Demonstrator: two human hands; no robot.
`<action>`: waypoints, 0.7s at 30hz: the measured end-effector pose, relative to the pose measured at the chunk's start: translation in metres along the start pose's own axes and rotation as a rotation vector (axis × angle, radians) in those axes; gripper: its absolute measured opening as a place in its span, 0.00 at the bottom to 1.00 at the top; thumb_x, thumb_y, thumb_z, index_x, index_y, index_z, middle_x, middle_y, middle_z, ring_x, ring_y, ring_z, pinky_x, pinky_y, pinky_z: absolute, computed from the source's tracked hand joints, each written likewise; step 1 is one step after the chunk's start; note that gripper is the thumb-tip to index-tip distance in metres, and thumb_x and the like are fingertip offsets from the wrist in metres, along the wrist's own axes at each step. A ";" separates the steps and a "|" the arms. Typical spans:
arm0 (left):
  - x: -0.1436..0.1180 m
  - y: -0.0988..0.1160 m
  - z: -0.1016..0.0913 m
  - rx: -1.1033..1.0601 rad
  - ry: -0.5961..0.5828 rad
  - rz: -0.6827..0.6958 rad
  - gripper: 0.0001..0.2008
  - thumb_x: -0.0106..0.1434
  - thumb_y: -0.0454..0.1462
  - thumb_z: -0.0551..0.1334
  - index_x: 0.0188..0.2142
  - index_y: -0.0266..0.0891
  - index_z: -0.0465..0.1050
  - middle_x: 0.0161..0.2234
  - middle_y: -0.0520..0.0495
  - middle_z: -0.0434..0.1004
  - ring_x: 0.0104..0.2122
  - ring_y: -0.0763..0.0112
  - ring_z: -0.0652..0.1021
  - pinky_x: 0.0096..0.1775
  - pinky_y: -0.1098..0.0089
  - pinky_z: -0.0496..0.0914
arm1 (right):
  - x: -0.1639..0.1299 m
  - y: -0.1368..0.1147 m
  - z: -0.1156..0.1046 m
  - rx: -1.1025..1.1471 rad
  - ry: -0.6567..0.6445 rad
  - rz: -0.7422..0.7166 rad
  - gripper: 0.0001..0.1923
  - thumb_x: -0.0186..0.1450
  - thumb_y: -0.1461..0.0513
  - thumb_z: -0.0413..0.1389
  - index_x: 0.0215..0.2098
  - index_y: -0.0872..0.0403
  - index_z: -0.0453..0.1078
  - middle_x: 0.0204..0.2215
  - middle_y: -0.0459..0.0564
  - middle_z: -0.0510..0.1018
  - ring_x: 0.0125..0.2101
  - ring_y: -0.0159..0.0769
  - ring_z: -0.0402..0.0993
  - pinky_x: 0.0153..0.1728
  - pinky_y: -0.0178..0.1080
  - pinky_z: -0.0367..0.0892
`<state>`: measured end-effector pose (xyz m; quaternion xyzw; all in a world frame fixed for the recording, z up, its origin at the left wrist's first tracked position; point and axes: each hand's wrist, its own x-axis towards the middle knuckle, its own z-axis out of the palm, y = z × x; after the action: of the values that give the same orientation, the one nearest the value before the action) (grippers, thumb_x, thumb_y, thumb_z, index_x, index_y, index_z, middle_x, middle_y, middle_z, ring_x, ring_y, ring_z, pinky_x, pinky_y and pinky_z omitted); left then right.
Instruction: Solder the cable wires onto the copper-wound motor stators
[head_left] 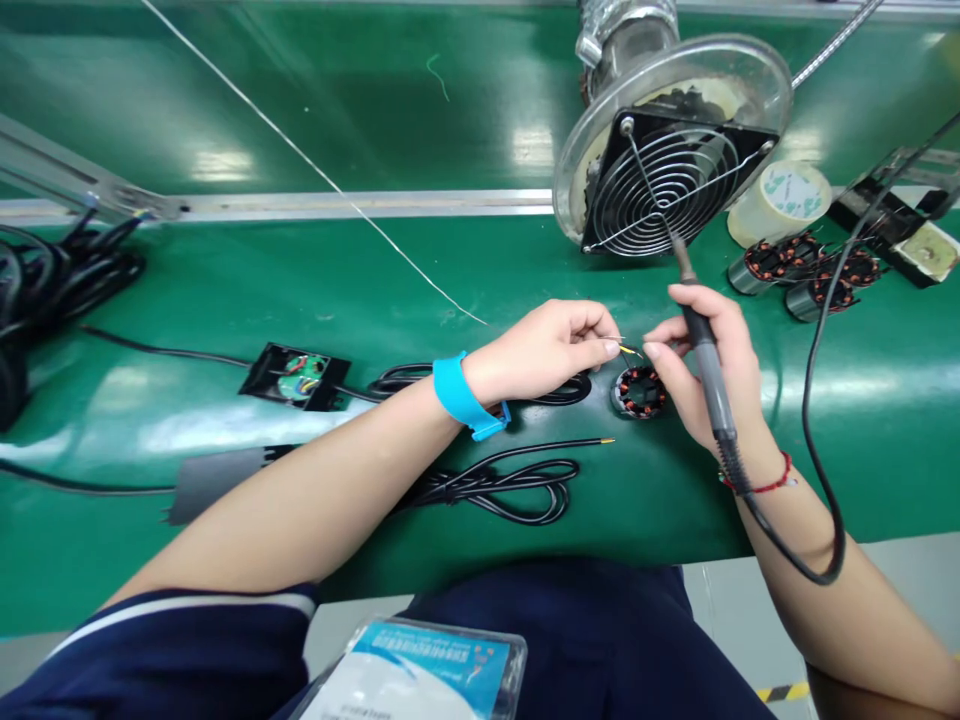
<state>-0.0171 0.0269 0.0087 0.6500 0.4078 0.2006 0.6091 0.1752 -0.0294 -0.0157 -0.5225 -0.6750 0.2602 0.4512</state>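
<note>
Green matting covers the workbench (300,290). At its front edge, a small motor stator (638,391) wound with copper coils lies flat between both hands. It looks light but delicate, its fine windings easily damaged, so the rigid outer ring is judged the safest grip. A thin wire end (628,349) is pinched in the left hand (544,350), just above the stator. A soldering iron (701,335) is gripped in the right hand (709,365), fingers closed around it. Coiled black cable (510,485) lies nearby; a fume extractor fan (667,160) stands behind, with more stators (806,270) to the right.
</note>
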 end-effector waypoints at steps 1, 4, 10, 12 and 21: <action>0.000 0.001 0.000 0.001 0.002 -0.008 0.05 0.62 0.35 0.62 0.30 0.34 0.70 0.23 0.55 0.68 0.24 0.79 0.66 0.29 0.75 0.62 | -0.002 0.000 -0.003 -0.038 -0.006 -0.033 0.24 0.64 0.64 0.59 0.56 0.43 0.63 0.34 0.42 0.78 0.34 0.35 0.76 0.43 0.43 0.73; 0.000 0.002 -0.001 -0.024 0.007 -0.020 0.05 0.62 0.33 0.62 0.30 0.34 0.69 0.22 0.56 0.67 0.23 0.80 0.65 0.28 0.76 0.62 | -0.008 0.001 -0.008 -0.133 -0.126 -0.109 0.24 0.66 0.63 0.58 0.58 0.42 0.62 0.38 0.45 0.79 0.41 0.40 0.76 0.48 0.47 0.71; 0.000 0.003 -0.002 -0.054 -0.005 -0.041 0.05 0.62 0.33 0.62 0.29 0.34 0.69 0.22 0.56 0.66 0.23 0.80 0.65 0.29 0.75 0.61 | -0.008 0.004 -0.004 -0.104 -0.162 -0.014 0.21 0.66 0.62 0.57 0.56 0.43 0.63 0.36 0.44 0.80 0.39 0.39 0.77 0.46 0.47 0.72; 0.000 0.003 -0.002 -0.047 -0.018 -0.036 0.05 0.62 0.34 0.62 0.29 0.34 0.69 0.22 0.56 0.66 0.23 0.79 0.65 0.29 0.75 0.61 | -0.006 -0.001 -0.004 -0.062 -0.103 0.033 0.21 0.65 0.62 0.59 0.55 0.44 0.63 0.34 0.43 0.79 0.36 0.36 0.77 0.43 0.44 0.73; 0.002 0.004 -0.002 -0.069 -0.046 -0.018 0.07 0.62 0.33 0.61 0.28 0.34 0.69 0.22 0.56 0.66 0.24 0.80 0.65 0.30 0.75 0.61 | -0.013 -0.032 0.003 -0.165 -0.035 0.058 0.18 0.68 0.63 0.54 0.55 0.44 0.60 0.34 0.43 0.76 0.29 0.33 0.75 0.34 0.40 0.73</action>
<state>-0.0164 0.0305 0.0122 0.6294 0.3923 0.1942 0.6420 0.1578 -0.0510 0.0047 -0.5725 -0.6865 0.2259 0.3872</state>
